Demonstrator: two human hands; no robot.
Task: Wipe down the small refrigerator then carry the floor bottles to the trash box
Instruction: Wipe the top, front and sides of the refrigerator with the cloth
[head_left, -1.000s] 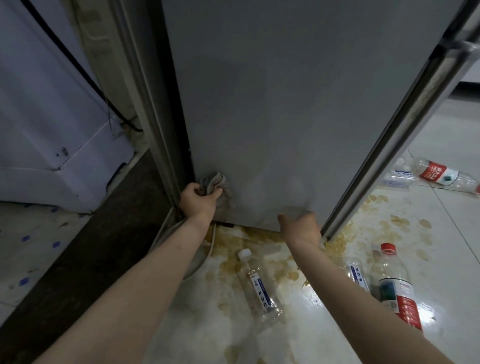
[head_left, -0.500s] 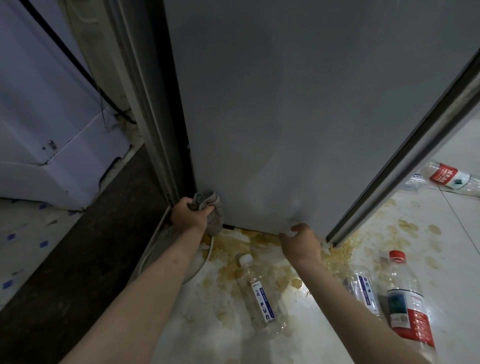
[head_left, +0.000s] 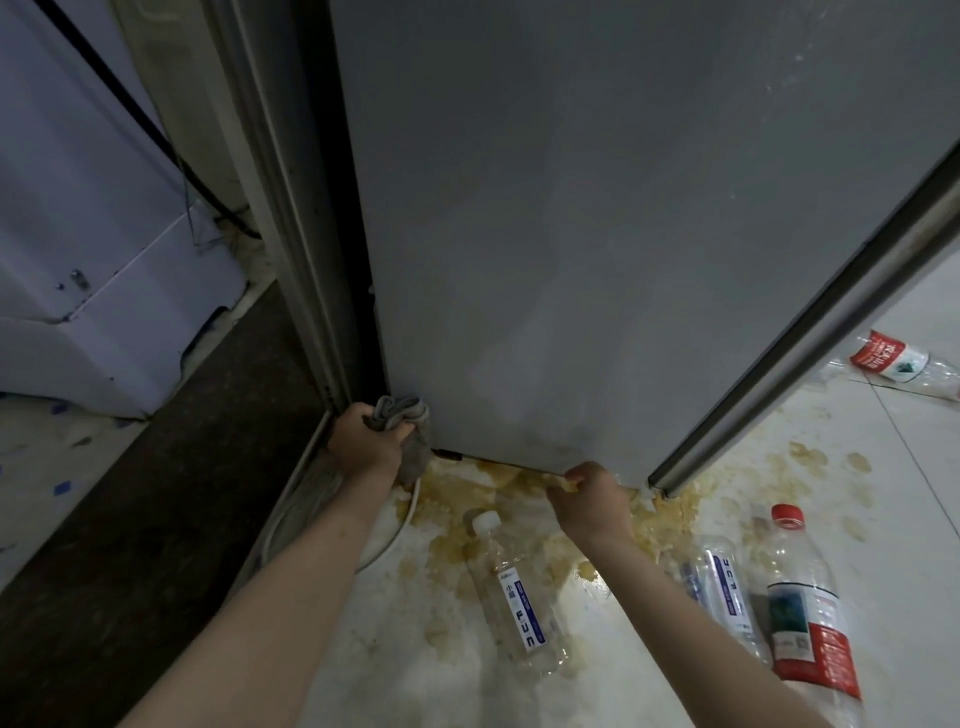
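Wiping the fridge's bottom edge — bottles not yet touched

The left hand (head_left: 363, 441) grips a bunched grey rag (head_left: 402, 415) at the grey refrigerator (head_left: 597, 234) side's lower corner; the right hand (head_left: 592, 499), fingers curled, grips its bottom edge. Four clear bottles (head_left: 519, 603) lie on the stained floor (head_left: 909, 519) — all left to carry.

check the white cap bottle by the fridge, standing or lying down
Lying down. The white-cap bottle rests on its side on the stained floor, cap toward the fridge.

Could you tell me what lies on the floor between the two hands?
In the head view, yellowish spill stains cover the tile under the refrigerator's bottom edge, between the left hand and the right hand.
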